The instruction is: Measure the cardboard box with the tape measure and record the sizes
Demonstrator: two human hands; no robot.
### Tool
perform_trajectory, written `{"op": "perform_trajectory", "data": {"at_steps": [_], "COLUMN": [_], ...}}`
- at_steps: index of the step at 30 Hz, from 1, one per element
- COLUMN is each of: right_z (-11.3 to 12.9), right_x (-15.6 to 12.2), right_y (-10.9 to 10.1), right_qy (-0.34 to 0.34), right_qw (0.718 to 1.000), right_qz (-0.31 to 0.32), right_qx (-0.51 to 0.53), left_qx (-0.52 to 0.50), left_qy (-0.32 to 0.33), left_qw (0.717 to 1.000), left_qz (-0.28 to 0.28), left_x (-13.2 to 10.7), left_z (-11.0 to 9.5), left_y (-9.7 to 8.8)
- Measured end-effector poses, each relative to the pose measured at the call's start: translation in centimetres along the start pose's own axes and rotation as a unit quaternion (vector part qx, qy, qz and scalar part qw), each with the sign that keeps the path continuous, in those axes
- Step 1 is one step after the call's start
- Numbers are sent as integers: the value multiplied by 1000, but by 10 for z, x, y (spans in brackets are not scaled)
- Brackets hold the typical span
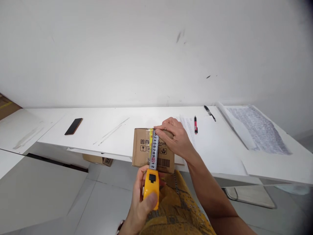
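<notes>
A small brown cardboard box (141, 148) with printed symbols and a barcode stands at the front edge of the white table (110, 130). My left hand (140, 202) is closed round a yellow tape measure (151, 187) just below the box. Its numbered blade (154, 150) runs up the box's front face. My right hand (174, 137) rests on the box's top right and pinches the blade's end against the top edge.
A dark phone (73, 126) lies at the table's left. A red pen (195, 124) and a black pen (209, 113) lie right of the box, beside printed sheets (256, 129). Another cardboard box (97, 159) sits under the table.
</notes>
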State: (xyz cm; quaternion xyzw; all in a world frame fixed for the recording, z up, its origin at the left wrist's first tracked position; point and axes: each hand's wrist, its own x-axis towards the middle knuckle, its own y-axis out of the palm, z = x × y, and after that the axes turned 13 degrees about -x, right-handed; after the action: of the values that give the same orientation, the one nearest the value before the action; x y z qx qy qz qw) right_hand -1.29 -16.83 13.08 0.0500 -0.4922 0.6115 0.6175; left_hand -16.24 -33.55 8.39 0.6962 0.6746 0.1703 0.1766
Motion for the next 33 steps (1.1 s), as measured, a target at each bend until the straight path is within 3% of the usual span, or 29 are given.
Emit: {"op": "perform_trajectory", "data": {"at_steps": [4,9,18,33], "right_z": [1,-4,-19,-18], "right_x": [8,11,24,22], "right_y": [2,2,10,10], "right_qy": [35,100,171,175], "right_qw": [995,967,953,947], "right_qz": [35,103,103,94], "right_qx": [89,211,228,253], "left_qx": [16,9,-39,-32], "left_qy": [-12,-12,0,0], "left_qw": [1000,999,998,999], "left_qz": [17,28,43,35], "left_x": [-5,-6,-7,-4], "left_z": [4,13,30,27], "left_y": [2,-3,-12,-6]}}
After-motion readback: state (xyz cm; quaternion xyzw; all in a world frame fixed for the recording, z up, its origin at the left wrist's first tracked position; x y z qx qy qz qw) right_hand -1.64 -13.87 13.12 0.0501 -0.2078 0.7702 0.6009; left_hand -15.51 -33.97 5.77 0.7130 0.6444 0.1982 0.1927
